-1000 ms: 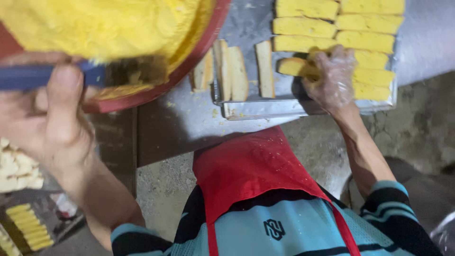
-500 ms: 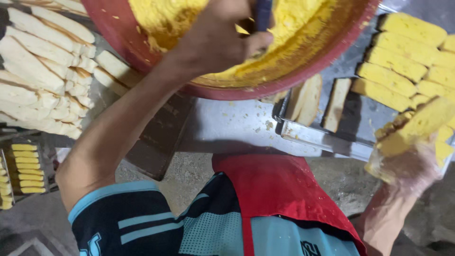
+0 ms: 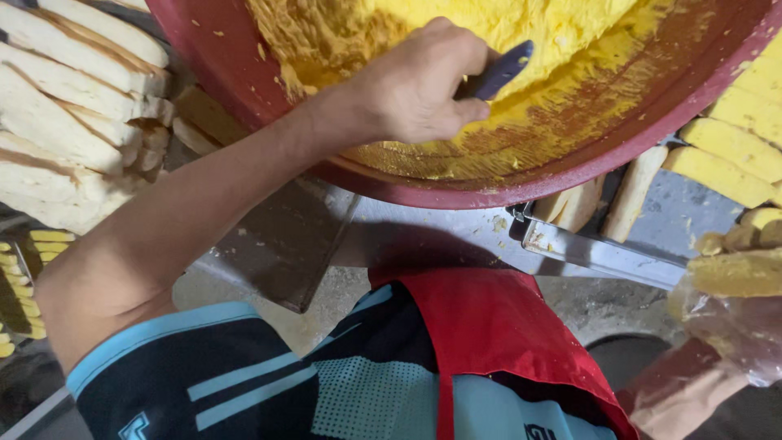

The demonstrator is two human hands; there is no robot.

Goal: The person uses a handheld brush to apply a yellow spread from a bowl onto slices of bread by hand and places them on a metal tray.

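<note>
Steel counter [image 3: 440, 236], red bowl [image 3: 652, 138] of yellow batter [image 3: 521, 24] at far edge. Left hand [image 3: 419, 90] fisted round blue handle [image 3: 501, 72] inside bowl. Right hand [image 3: 729, 318], plastic-gloved, closed on coated stick [image 3: 737, 273] at right edge. Coated sticks [image 3: 733, 147] fill tray [image 3: 603, 254] part-way; plain bread [image 3: 65, 114] stacked at left, uncoated.

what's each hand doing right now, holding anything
Left hand: closed on the blue tool handle over the yellow batter in the red round basin.
Right hand, in a clear plastic glove: holding a yellow-coated bread stick.
</note>
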